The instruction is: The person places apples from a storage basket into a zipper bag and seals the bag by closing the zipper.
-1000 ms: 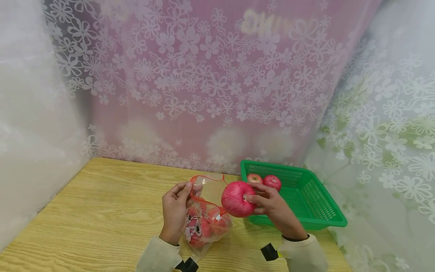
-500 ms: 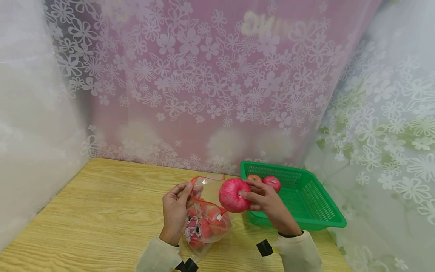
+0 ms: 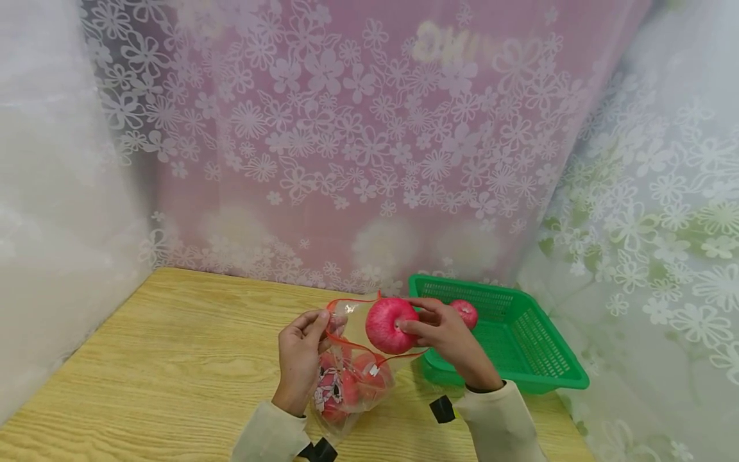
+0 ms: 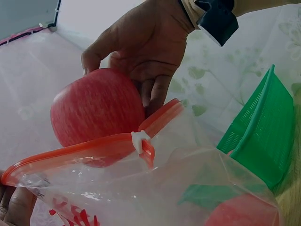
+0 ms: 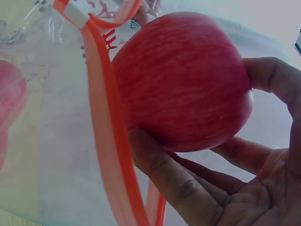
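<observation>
From the head cam the right hand (image 3: pixel 444 333) is cupping a red apple (image 3: pixel 390 325) right over the mouth of the zip bag (image 3: pixel 352 366) near the table's front edge, while the left hand (image 3: pixel 299 359) pinches the bag's orange rim, green basket (image 3: pixel 519 346) off to the right. Left wrist cam shows the apple (image 4: pixel 96 110) sitting at the zip strip (image 4: pixel 94 148), fingers (image 4: pixel 155 94) behind it; looks firm, smooth, a bit heavy, so I'd say a full wrap-around grip is safest. Right wrist cam: apple (image 5: pixel 183 80) resting on curled fingers (image 5: pixel 174 179), bag film looks floppy and slippery, best held by its stiff rim
</observation>
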Tool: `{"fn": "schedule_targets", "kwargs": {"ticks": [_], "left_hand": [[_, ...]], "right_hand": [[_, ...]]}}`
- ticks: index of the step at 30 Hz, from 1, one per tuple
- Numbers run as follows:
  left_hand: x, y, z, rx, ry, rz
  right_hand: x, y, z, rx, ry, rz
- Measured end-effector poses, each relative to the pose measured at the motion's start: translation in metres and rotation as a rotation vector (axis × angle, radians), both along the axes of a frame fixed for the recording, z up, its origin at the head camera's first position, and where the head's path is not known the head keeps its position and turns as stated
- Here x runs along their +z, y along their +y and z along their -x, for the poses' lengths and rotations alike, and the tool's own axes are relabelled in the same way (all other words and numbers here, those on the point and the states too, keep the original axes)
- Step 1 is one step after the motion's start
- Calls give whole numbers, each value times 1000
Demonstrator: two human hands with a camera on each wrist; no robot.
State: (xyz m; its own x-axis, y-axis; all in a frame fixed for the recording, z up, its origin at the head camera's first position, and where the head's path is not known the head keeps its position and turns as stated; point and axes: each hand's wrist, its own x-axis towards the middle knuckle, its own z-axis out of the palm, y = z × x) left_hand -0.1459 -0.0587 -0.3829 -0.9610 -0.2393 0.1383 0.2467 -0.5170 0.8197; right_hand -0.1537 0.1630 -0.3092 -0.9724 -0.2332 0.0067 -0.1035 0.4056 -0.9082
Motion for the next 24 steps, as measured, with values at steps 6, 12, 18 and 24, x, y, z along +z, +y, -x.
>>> {"fn": "schedule_targets", "kwargs": {"ticks": [6, 12, 18, 24], "left_hand": [[0, 0, 0, -15, 11, -11], [1, -2, 1, -14, -5, 6], [0, -3, 1, -12, -9, 5], [0, -4, 2, -13, -6, -2]], "right_hand": [[-6, -5, 6, 59, 42, 5], [-11, -10, 11, 52, 61, -22], [-17, -17, 13, 10, 61, -63], [-19, -23, 13, -55, 83, -133]]}}
